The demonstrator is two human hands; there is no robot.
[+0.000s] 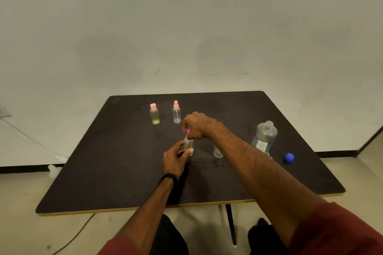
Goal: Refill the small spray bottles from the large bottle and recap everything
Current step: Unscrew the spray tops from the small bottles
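The left hand point(175, 158) is curled around a small clear spray bottle point(189, 145) that stands upright near the middle of the dark tabletop point(103, 172). The thumb lies on the front of the bottle and the fingers wrap round the far side. A black band point(168, 178) sits on the left wrist.

The right hand point(195, 125) is just above that bottle, with its fingers closed tight. It pinches a spray top point(186, 135) whose thin tube points down at the bottle's mouth (the top itself is mostly hidden in the fingers, with only a bit of pink showing). I cannot tell if the tube is inside the bottle or just over it.

A second small clear bottle point(218, 152) stands with no top on, just to the right, partly behind the right arm. The large bottle point(265, 136) stands further right with its neck open, and its blue cap point(289, 158) lies on the tabletop near it.

At the back of the tabletop stand two more little bottles, each with a pink top on. The yellowish bottle point(154, 114) is on the left and the clear capped bottle point(176, 112) is beside it, a little apart.
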